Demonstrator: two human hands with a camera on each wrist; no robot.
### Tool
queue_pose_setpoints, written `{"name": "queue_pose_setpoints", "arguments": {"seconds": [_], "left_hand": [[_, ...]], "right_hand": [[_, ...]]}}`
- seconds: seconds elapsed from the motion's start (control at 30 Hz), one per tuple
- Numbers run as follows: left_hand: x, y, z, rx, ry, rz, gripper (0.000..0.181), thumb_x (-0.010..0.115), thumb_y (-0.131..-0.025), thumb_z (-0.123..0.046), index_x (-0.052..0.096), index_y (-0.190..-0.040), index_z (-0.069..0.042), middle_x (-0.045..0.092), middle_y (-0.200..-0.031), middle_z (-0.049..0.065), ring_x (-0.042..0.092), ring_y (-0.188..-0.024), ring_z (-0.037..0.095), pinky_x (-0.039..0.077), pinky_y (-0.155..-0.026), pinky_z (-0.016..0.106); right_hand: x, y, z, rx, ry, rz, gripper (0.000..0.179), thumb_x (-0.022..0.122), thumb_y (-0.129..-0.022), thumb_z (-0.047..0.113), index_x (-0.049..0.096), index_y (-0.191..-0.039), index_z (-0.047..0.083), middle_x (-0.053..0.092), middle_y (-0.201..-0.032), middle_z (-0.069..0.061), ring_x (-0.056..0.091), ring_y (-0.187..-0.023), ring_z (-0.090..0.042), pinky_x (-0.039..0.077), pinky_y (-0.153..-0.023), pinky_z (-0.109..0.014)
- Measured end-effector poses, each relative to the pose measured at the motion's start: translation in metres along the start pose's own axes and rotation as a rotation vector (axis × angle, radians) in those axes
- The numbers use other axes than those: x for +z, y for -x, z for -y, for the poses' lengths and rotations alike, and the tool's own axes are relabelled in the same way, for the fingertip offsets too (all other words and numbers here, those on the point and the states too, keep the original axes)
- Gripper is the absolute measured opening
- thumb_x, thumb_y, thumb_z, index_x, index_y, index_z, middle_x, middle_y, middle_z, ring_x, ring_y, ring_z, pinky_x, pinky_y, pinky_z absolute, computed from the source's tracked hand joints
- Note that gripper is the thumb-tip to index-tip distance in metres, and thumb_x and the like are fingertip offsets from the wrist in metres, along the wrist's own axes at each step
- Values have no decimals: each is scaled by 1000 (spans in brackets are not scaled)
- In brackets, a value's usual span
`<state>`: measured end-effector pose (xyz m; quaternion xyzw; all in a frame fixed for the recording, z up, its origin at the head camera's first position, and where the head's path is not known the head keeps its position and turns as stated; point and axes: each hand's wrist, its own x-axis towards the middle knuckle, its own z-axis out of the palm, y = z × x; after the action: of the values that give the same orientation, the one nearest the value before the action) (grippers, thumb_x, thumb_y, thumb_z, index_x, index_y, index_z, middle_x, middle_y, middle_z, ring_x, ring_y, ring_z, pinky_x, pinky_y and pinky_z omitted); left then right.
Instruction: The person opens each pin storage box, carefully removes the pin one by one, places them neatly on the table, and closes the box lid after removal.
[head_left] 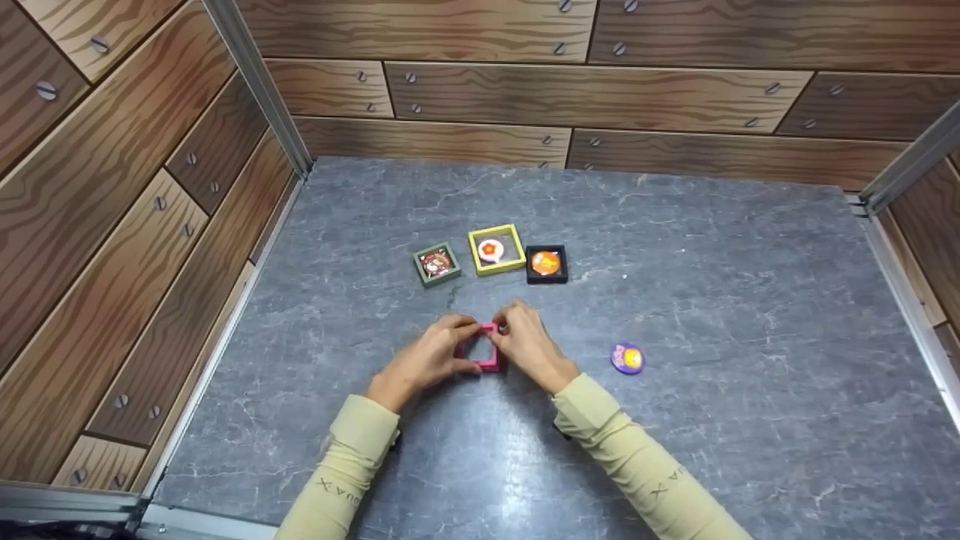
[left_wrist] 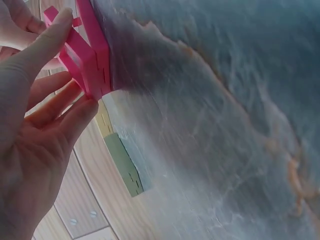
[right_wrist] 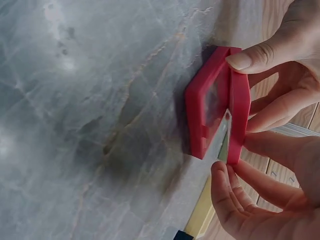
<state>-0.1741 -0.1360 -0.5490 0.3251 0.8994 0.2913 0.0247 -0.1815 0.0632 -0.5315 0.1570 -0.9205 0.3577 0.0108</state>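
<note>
A small pink square display frame (head_left: 489,365) with a clear window sits low in the middle of the table in the head view. Its two halves gape apart at one side in the right wrist view, the upper half (right_wrist: 240,120) tilted over the lower half (right_wrist: 197,100). My left hand (head_left: 429,354) grips the upper half at its left side, thumb on one edge and fingers on the opposite one. At the far right corner, my right hand (head_left: 529,343) pinches that same half between thumb and fingertips. To the right lies a round purple badge (head_left: 627,358).
Beyond the hands, a green frame (head_left: 442,280), a yellow frame (head_left: 501,269) and a black frame (head_left: 547,280) lie in a row, each with a round badge inside. Wood-patterned panels (head_left: 480,90) wall the grey marbled table (head_left: 712,285).
</note>
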Motion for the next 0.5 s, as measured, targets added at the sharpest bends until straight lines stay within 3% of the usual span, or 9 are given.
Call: {"name": "queue_pose_setpoints", "arguments": {"seconds": [0.27,0.5], "left_hand": [[3,-2,-5,1,-82,16,65,87,-85,-26,66,-136,8,68,-137,23,65,-127,36,57,-112,45],[4,-1,-6,-6,-74,19,63,86,-86,-27,66,-136,5,68,-138,21,64,-129,35,56,-114,45]], "right_hand": [[3,1,-7,50,2,34,12,76,-85,-2,78,-96,-8,72,-91,-20,66,-90,-34,60,-85,-50],[5,0,-10,52,-10,42,13,77,-87,-1,77,-98,-8,73,-94,-21,68,-92,-35,60,-86,-50]]}}
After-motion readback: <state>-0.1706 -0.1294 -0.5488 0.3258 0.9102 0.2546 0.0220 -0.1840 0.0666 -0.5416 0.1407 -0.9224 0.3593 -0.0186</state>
